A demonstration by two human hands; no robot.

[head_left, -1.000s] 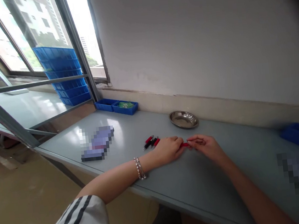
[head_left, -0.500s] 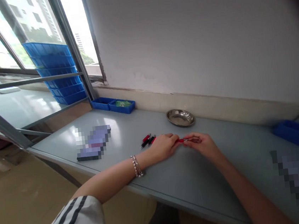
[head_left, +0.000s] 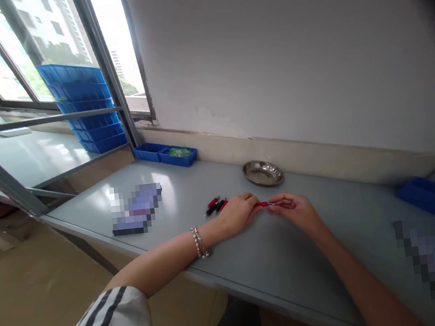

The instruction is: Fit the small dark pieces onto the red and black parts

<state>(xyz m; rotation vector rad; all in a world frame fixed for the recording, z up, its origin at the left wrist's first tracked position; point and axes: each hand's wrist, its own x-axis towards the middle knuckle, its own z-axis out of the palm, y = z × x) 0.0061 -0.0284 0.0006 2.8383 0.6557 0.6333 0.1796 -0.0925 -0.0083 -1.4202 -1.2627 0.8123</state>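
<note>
My left hand (head_left: 239,212) rests on the grey table (head_left: 194,238) with its fingers curled round the end of a small red part (head_left: 263,204). My right hand (head_left: 296,210) pinches the other end of that red part, where a thin metal tip shows. Both hands meet at the middle of the table. Just left of my left hand lie a few red and black pen-like pieces (head_left: 214,205). A beaded bracelet (head_left: 199,242) sits on my left wrist.
A round steel dish (head_left: 262,173) stands behind the hands near the wall. Two small blue bins (head_left: 165,154) sit at the back left, one holding green bits. A stack of blue crates (head_left: 86,107) stands by the window. A blue tray (head_left: 431,200) is at the right.
The hands stay together on the red part and have barely shifted; the view moved slightly left and down between the earliest frame and now.
</note>
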